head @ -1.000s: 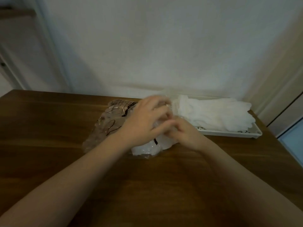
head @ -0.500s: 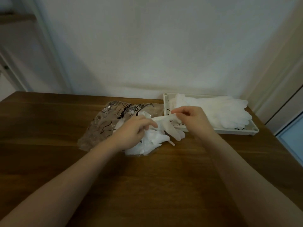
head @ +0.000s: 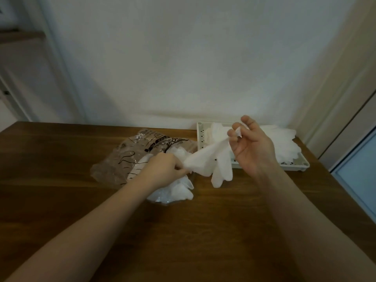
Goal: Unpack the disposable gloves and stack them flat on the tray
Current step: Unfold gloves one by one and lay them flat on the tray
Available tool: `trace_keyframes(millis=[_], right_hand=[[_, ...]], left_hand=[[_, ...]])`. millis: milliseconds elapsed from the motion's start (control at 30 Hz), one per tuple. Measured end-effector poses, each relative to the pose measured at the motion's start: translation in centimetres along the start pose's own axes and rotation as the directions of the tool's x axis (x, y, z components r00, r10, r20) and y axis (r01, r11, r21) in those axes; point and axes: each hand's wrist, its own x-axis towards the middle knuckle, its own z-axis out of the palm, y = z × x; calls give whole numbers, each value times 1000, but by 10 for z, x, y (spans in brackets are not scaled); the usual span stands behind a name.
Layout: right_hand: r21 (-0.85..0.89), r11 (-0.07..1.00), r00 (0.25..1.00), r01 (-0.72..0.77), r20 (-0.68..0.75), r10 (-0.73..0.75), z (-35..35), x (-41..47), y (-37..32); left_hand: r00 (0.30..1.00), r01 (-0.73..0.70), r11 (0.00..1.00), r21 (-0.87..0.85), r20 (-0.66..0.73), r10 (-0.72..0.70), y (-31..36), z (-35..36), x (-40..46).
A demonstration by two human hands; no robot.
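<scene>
A white disposable glove (head: pixel 211 161) is stretched in the air between my hands, its fingers hanging down. My right hand (head: pixel 252 147) pinches one end of it above the left part of the white tray (head: pixel 301 166). My left hand (head: pixel 162 169) pinches the other end, low over a heap of loose gloves (head: pixel 175 190) spilling from a crumpled clear printed bag (head: pixel 130 157). A flat stack of white gloves (head: pixel 284 143) lies on the tray, partly hidden by my right hand.
Everything sits on a dark wooden table (head: pixel 203 231) against a pale wall. The tray stands near the table's back right corner. A door frame and a light blue panel (head: pixel 358 180) are to the right.
My right hand has lifted one glove up and to the right, away from the heap and over the tray's left end. My left hand took hold of the glove's other end.
</scene>
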Motion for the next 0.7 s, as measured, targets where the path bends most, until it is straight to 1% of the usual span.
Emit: trace_keyframes(millis=[33, 67, 133, 167, 233, 300, 333, 367, 400, 433, 467, 500, 533, 567, 633, 667, 700], right_hand=[[66, 997, 999, -31, 11, 31, -2, -1, -1], [91, 995, 999, -51, 24, 49, -4, -1, -1], [150, 987, 997, -56, 58, 48, -5, -3, -4], [204, 978, 995, -54, 89, 36, -4, -4, -5], [309, 951, 990, -25, 141, -20, -2, -4, -14], [379, 925, 981, 10, 175, -82, -1, -5, -25], [394, 919, 976, 17, 195, -101, -2, -5, -31], [396, 918, 971, 12, 216, -106, -3, -7, -35], [392, 920, 967, -3, 236, -97, -3, -8, -37], [382, 924, 965, -26, 251, -76, -3, -11, -37], [373, 926, 963, -51, 264, -53, -4, -13, -35], [365, 928, 960, -71, 279, -36, -4, -15, -32], [355, 931, 954, -87, 297, -24, -4, -17, -30], [345, 933, 948, -100, 317, -16, -2, -19, -29], [344, 931, 936, -120, 351, -9, -1, -23, -30], [350, 927, 927, -137, 374, -4, -2, -25, -33], [345, 925, 918, -161, 397, 12, -5, -27, -38]], left_hand=[[1000, 14, 999, 36, -15, -13, 0, -1, 1], [999, 26, 996, 90, -38, -22, 1, -1, 2], [995, 57, 976, 209, -97, -37, 8, -5, 0], [993, 88, 962, 259, -103, -64, 12, -7, -1], [985, 171, 933, 317, -50, -164, 17, -9, -3], [968, 233, 905, 356, 5, -251, 17, -10, -3], [964, 249, 895, 370, -1, -268, 17, -11, -3], [967, 249, 894, 372, -40, -253, 19, -13, -4], [974, 225, 914, 338, -97, -204, 23, -14, -6], [979, 156, 953, 258, -166, -116, 30, -15, -7], [977, 42, 988, 147, -215, -9, 40, -15, -9], [970, -84, 996, 42, -223, 91, 51, -13, -10], [965, -183, 981, -63, -202, 167, 61, -8, -11], [962, -242, 955, -169, -172, 213, 69, -2, -11], [967, -255, 880, -401, -91, 239, 77, 8, -8], [967, -237, 831, -504, -40, 252, 79, 10, -7], [962, -213, 792, -572, 21, 274, 79, 11, -6]])
